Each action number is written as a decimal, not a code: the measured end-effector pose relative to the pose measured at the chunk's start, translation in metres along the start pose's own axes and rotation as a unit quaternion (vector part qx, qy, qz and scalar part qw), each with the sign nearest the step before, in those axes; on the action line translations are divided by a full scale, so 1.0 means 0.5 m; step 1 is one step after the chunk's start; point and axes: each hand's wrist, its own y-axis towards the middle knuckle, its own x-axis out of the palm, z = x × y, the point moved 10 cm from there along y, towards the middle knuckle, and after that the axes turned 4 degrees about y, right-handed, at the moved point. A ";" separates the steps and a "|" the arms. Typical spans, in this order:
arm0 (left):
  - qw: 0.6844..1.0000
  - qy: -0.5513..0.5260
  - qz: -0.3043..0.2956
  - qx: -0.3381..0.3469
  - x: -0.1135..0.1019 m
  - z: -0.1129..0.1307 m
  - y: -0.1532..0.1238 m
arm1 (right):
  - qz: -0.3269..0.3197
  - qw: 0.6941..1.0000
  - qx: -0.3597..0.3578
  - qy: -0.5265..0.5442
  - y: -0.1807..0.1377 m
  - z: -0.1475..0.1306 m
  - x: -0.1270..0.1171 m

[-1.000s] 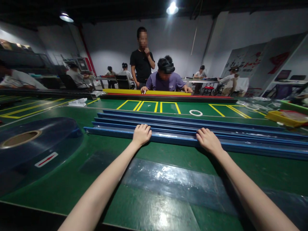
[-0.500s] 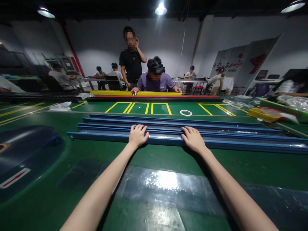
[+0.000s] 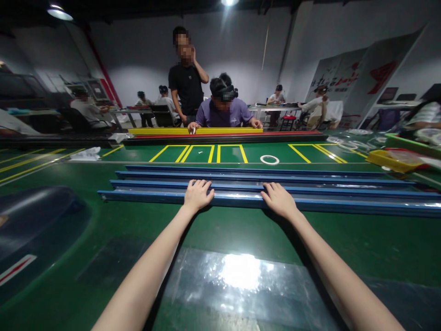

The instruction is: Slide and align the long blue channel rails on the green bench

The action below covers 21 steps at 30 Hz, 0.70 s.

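Several long blue channel-shaped profiles (image 3: 237, 199) lie side by side across the green table, running left to right. My left hand (image 3: 199, 195) is closed on the nearest channel left of centre, its fingers over the far edge and its thumb towards me. Farther right, my right hand (image 3: 279, 200) grips the same channel in a similar way, with the fingertips at its far edge. The undersides of both hands are hidden. Behind the nearest channel, the other blue channels (image 3: 241, 174) lie parallel, their left ends staggered.
Clear film (image 3: 193, 280) covers part of the green table (image 3: 237, 225) before me. At left sits a dark translucent object (image 3: 41, 220). Beyond are a white ring (image 3: 269, 159), yellow tape lines and a yellow tray (image 3: 392, 160). Opposite, a seated co-worker (image 3: 223, 110) holds a yellow strip (image 3: 196, 131).
The thin gap between my nearest channel and the one behind it no longer shows; their edges now look joined. My hands keep their hold. The camera view has shifted slightly.
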 end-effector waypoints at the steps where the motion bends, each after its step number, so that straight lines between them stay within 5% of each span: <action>1: 1.000 0.001 -0.005 0.000 0.003 -0.001 0.003 | -0.005 1.000 0.002 0.000 0.004 0.002 0.003; 21: 0.999 0.003 -0.033 0.018 0.032 -0.036 0.030 | -0.008 0.999 0.034 0.004 0.046 -0.005 0.023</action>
